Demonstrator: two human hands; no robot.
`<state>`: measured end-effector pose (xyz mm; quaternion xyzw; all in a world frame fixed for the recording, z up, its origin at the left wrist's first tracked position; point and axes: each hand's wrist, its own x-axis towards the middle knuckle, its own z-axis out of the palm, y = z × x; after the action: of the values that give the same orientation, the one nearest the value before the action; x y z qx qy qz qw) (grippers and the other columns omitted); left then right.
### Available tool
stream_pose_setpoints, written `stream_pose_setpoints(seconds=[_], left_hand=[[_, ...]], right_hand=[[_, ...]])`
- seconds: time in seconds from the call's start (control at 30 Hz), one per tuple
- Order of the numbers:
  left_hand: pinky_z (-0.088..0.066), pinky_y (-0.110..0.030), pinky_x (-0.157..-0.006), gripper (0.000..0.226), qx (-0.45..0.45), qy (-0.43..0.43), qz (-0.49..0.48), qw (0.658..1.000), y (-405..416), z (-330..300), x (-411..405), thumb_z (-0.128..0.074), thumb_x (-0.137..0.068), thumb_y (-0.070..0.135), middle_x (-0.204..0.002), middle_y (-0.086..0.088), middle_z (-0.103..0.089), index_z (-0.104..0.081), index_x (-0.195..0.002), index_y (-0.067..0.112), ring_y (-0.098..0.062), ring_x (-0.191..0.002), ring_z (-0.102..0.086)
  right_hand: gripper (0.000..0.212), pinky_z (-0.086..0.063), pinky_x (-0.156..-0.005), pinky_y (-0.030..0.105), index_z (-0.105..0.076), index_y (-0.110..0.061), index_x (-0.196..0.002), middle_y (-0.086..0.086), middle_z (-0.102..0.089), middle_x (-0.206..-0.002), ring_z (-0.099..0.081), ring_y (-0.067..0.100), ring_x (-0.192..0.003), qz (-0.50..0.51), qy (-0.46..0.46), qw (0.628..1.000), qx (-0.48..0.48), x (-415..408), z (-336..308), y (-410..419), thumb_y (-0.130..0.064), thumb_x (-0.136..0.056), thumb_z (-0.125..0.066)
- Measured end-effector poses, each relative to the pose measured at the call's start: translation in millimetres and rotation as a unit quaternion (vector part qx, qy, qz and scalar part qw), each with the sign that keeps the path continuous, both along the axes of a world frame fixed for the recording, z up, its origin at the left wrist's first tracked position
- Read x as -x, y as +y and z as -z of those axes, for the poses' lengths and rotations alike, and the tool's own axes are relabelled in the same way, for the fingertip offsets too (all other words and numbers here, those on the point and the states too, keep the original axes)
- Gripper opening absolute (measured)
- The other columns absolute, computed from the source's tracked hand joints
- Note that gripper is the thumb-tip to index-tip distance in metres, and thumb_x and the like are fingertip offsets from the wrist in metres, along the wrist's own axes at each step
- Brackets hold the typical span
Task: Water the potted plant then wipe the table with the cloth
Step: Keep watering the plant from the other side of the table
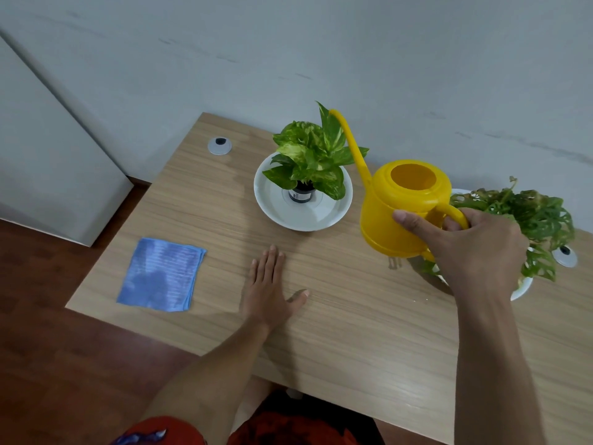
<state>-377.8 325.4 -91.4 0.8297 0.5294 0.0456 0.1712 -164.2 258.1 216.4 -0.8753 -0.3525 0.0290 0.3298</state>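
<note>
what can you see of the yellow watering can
The yellow plastic watering can has a squat round body, a wide open top hole, a long thin curved spout and a loop handle. The right hand holds it by the handle, thumb pressed on the body. It looks lifted above the wooden table, spout rising beside the variegated potted plant.

Home room, wooden desk (321, 332), houseplants, plain wall (321, 43)

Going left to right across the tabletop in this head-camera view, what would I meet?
Blue cloth → left hand, flat on the table → potted plant on its white dish → yellow watering can → right hand gripping its handle.
</note>
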Motion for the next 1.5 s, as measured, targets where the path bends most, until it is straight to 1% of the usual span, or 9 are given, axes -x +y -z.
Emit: stream_pose_setpoints(seconds=[0.17,0.27,0.4,0.57,0.77,0.9,1.07,1.2,1.5], left_hand=[[0.002,-0.043,-0.127,0.109,0.002,0.005,0.001,1.0,0,0,0,-0.033,-0.084,0.084,-0.17,-0.005,0.004,-0.004,-0.161,0.012,-0.019,-0.156,0.009],[0.005,-0.042,-0.126,0.109,0.003,0.005,0.001,1.0,0,0,0,-0.033,-0.084,0.084,-0.17,-0.005,0.006,-0.003,-0.161,0.012,-0.019,-0.156,0.009],[0.0,-0.043,-0.127,0.109,0.003,0.003,0.0,1.0,-1,0,0,-0.033,-0.084,0.084,-0.17,-0.005,0.005,-0.003,-0.161,0.012,-0.019,-0.156,0.009],[0.002,-0.042,-0.127,0.108,0.005,0.006,0.003,1.0,-1,0,0,-0.032,-0.085,0.083,-0.17,-0.005,0.006,-0.002,-0.161,0.012,-0.018,-0.156,0.011],[0.001,-0.043,-0.127,0.107,0.01,0.0,0.001,1.0,-1,-1,0,-0.031,-0.084,0.083,-0.17,-0.005,0.008,-0.002,-0.161,0.013,-0.017,-0.156,0.012],[0.002,-0.043,-0.127,0.108,0.011,0.007,0.0,1.0,-1,-3,-1,-0.03,-0.084,0.083,-0.17,-0.006,0.007,-0.002,-0.161,0.013,-0.019,-0.156,0.011],[0.003,-0.042,-0.127,0.109,0.012,0.025,0.001,1.0,0,-1,-1,-0.026,-0.084,0.085,-0.169,-0.004,0.011,0.002,-0.161,0.014,-0.017,-0.155,0.015],[0.007,-0.04,-0.126,0.109,0.009,0.025,-0.002,1.0,0,0,-1,-0.026,-0.084,0.086,-0.169,-0.004,0.011,0.003,-0.16,0.014,-0.016,-0.155,0.016],[0.009,-0.039,-0.126,0.109,0.011,0.033,-0.004,0.999,1,1,-1,-0.025,-0.083,0.086,-0.169,-0.004,0.01,0.0,-0.16,0.013,-0.016,-0.155,0.016]], right_hand=[[0.067,-0.037,-0.057,0.033,-0.048,-0.016,-0.051,-0.01,-0.049,-0.051,-0.044,0.008,-0.047,0.003,0.008,1.0,-0.007,-2,-2,4,-0.079,-0.05,-0.07],[0.065,-0.034,-0.056,0.031,-0.046,-0.017,-0.051,-0.01,-0.048,-0.05,-0.042,0.006,-0.046,-0.001,0.003,1.0,-0.007,-2,-4,5,-0.077,-0.052,-0.073],[0.065,-0.037,-0.058,0.033,-0.052,-0.016,-0.054,-0.011,-0.051,-0.052,-0.045,0.006,-0.048,-0.004,0.001,1.0,-0.008,-1,-6,6,-0.077,-0.052,-0.072],[0.062,-0.033,-0.056,0.032,-0.043,-0.022,-0.049,-0.011,-0.046,-0.048,-0.041,0.007,-0.045,-0.012,0.003,1.0,-0.019,1,-9,5,-0.076,-0.052,-0.074],[0.064,-0.051,-0.062,0.042,-0.059,-0.016,-0.058,-0.011,-0.058,-0.056,-0.059,0.019,-0.056,-0.003,0.005,1.0,-0.02,1,-10,7,-0.078,-0.05,-0.073],[0.06,-0.04,-0.059,0.032,-0.052,-0.023,-0.053,-0.014,-0.054,-0.054,-0.05,0.007,-0.051,-0.002,0.003,1.0,-0.015,-1,-11,9,-0.08,-0.049,-0.07],[0.063,-0.049,-0.061,0.041,-0.055,-0.019,-0.056,-0.008,-0.056,-0.055,-0.057,0.019,-0.057,0.001,-0.003,1.0,-0.005,-3,-10,15,-0.079,-0.051,-0.072],[0.064,-0.038,-0.055,0.034,-0.042,-0.024,-0.05,-0.01,-0.052,-0.051,-0.047,0.014,-0.049,-0.01,0.0,1.0,-0.006,-4,-10,19,-0.081,-0.05,-0.071],[0.063,-0.035,-0.053,0.03,-0.046,-0.022,-0.05,-0.011,-0.051,-0.05,-0.045,0.009,-0.047,-0.016,0.006,1.0,-0.007,-5,-10,24,-0.081,-0.049,-0.07]])
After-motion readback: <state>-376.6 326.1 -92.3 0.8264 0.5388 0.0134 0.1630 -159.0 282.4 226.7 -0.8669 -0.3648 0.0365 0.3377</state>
